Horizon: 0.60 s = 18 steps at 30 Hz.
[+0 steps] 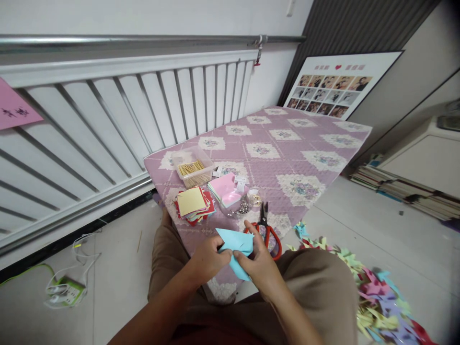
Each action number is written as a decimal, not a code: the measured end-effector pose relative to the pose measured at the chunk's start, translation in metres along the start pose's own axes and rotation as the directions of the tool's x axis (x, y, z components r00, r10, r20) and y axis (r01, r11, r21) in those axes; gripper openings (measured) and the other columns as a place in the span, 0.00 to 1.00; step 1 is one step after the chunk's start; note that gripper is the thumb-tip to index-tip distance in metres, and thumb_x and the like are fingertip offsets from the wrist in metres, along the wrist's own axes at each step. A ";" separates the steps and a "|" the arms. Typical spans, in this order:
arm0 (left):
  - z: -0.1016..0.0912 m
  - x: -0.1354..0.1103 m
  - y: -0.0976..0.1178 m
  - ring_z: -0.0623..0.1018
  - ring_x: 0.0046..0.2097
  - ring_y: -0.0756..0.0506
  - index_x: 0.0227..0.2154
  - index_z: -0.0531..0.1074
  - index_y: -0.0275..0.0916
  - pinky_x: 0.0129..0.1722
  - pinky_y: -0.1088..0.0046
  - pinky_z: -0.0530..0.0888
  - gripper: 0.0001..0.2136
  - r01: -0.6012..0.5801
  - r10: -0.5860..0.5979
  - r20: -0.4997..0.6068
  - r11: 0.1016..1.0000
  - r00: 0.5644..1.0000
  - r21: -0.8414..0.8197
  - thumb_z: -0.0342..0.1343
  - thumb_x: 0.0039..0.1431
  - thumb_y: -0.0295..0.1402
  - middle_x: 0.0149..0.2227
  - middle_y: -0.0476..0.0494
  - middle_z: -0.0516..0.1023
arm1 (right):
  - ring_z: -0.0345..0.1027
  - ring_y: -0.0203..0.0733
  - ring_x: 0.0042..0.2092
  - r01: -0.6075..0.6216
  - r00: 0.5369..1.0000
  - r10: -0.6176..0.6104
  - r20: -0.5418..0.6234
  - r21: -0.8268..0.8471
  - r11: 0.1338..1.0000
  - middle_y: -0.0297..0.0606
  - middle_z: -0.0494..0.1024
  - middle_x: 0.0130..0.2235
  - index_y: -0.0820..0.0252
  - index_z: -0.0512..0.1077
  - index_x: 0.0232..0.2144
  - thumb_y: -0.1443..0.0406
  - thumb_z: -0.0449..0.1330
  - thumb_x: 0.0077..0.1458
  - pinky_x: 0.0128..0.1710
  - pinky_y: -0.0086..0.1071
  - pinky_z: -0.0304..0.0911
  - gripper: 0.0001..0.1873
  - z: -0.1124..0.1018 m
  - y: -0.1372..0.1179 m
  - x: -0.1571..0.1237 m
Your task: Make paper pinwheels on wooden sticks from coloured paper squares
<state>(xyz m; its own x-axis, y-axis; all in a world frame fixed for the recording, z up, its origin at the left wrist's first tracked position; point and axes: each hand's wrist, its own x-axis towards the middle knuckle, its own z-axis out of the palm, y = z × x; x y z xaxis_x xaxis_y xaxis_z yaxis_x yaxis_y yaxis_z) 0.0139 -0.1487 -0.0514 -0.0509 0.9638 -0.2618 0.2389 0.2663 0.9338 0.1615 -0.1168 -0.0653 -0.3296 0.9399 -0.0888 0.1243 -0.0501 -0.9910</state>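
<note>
The left hand (212,259) and right hand (259,261) pinch the light blue paper (233,240), low in the frame's middle. Pulling too hard could rip it, though its folds look blurry.

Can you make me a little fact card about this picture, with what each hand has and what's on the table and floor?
Left hand: fingers holding the blue paper
Right hand: holding the same paper
Nearest tool: scissors with red handles, blades pointing away from the person
Paper pile: yellow square on top, red edges below
Clear box: thin sticks inside
Table cover: purple with flower patches
Floor, right: many colourful paper shapes
Floor, left: green power strip
</note>
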 end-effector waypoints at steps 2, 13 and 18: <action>0.000 0.001 0.000 0.67 0.27 0.49 0.30 0.74 0.36 0.30 0.74 0.65 0.09 -0.033 0.033 0.016 0.999 0.999 0.000 0.51 0.47 0.29 0.25 0.50 0.72 | 0.65 0.36 0.27 -0.011 1.000 0.011 0.005 0.046 0.999 0.35 0.73 0.36 0.55 0.49 0.64 0.65 0.58 0.48 0.27 0.29 0.65 0.42 0.001 0.000 0.000; 0.001 0.002 -0.001 0.67 0.29 0.50 0.30 0.73 0.35 0.31 0.74 0.65 0.07 -0.045 0.046 0.010 0.995 0.999 -0.089 0.52 0.49 0.29 0.26 0.50 0.71 | 0.68 0.38 0.33 -0.038 0.986 0.045 -0.159 0.046 0.998 0.38 0.73 0.43 0.57 0.51 0.64 0.66 0.61 0.47 0.33 0.30 0.67 0.42 0.009 -0.004 -0.003; 0.004 -0.008 -0.011 0.71 0.36 0.49 0.39 0.72 0.37 0.36 0.74 0.67 0.13 -0.029 -0.029 -0.110 0.869 0.994 -0.494 0.58 0.50 0.34 0.38 0.46 0.75 | 0.71 0.40 0.37 -0.079 0.971 0.125 -0.204 0.221 0.972 0.42 0.73 0.47 0.57 0.50 0.64 0.63 0.61 0.49 0.35 0.30 0.68 0.42 0.012 -0.002 -0.002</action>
<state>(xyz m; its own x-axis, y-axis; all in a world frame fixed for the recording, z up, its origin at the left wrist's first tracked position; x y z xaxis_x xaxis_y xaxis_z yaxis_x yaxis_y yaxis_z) 0.0152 -0.1593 -0.0603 -0.1641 0.9514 -0.2605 -0.2698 0.2107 0.9396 0.1503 -0.1228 -0.0640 -0.1138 0.9752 -0.1898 -0.0604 -0.1974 -0.9785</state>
